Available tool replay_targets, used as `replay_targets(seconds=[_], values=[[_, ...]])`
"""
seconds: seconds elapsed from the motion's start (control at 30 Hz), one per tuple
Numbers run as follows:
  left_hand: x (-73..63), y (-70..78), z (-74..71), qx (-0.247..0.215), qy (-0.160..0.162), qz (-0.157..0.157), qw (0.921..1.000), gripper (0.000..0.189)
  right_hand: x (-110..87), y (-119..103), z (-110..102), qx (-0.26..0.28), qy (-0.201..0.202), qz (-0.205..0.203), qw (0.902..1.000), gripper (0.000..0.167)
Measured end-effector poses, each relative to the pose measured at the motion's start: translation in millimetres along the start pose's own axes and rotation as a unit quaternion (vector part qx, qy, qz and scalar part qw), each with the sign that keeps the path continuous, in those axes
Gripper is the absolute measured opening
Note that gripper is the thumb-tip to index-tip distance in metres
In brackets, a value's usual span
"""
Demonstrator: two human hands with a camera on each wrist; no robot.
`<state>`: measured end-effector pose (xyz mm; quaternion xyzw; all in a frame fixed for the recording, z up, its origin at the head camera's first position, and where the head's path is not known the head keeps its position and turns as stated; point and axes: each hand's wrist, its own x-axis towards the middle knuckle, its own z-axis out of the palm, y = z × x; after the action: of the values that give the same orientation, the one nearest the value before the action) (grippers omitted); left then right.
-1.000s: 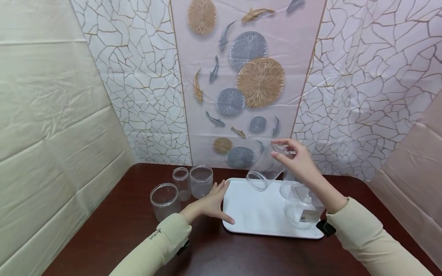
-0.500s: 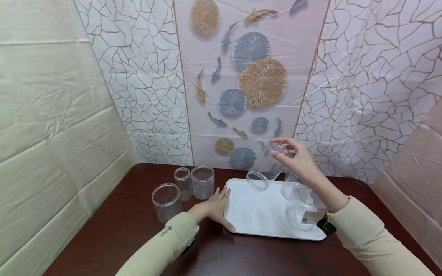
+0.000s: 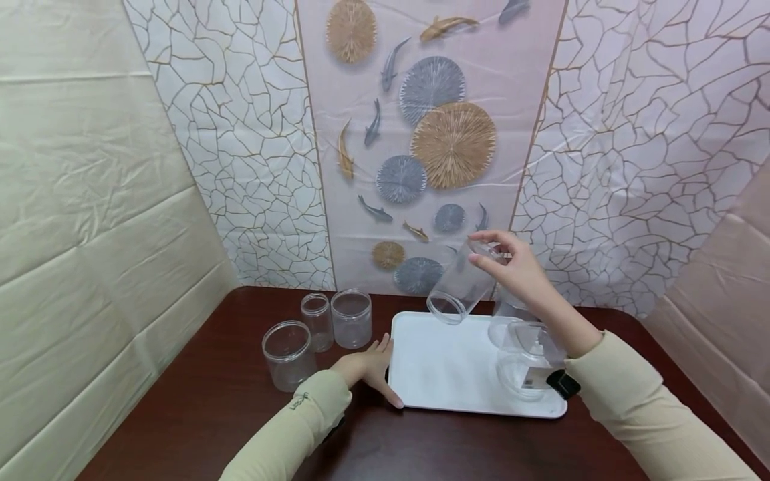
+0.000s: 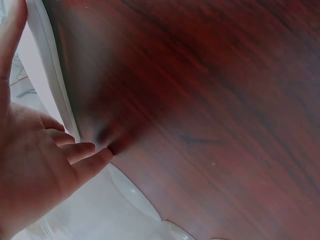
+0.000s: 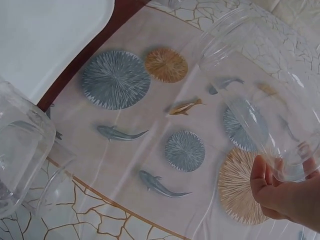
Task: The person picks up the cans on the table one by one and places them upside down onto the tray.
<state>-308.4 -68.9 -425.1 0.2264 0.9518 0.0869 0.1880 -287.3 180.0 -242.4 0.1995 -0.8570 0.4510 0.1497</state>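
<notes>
Right hand pinches the base of a clear jar, tilted mouth-down above the far side of a white tray. Left hand, fingers spread, is at the tray's left edge; whether it touches is unclear. Dark brown wooden table, with a wall cloth behind, printed with fish and round shapes. Three clear jars stand at left. Compared with a second ago, the held jar is slightly higher and the left hand nearer. Right forearm partly hides overlapping clear containers at the tray's right, too blended to count.
</notes>
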Motion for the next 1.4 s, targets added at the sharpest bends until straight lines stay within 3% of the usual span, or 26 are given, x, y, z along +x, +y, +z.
replay_targets(seconds=[0.13,0.43,0.8,1.1,1.4], values=[[-1.4,0.9,-1.8,-0.001,-0.001,-0.003,1.0,0.12,2.6,-0.9,1.3,-0.013,0.0,0.002,0.9999,0.04],[2.6,3.5,-1.2,0.005,-0.021,-0.041,0.9989,0.122,14.3,-3.0,3.3,-0.028,-0.003,-0.004,0.9996,0.041],[4.2,5.3,-5.8,0.026,-0.038,-0.056,0.9974,0.122,39.1,-5.5,3.4,-0.098,-0.004,-0.025,0.9949,0.039],[2.5,6.3,-4.3,0.04,-0.04,-0.063,0.9964,0.12,61.9,-12.6,3.9,-0.209,-0.055,-0.054,0.9749,0.044],[3.4,7.9,-4.0,0.03,-0.03,-0.055,0.9976,0.122,76.7,5.8,12.2,-0.292,-0.127,-0.038,0.9471,0.05]])
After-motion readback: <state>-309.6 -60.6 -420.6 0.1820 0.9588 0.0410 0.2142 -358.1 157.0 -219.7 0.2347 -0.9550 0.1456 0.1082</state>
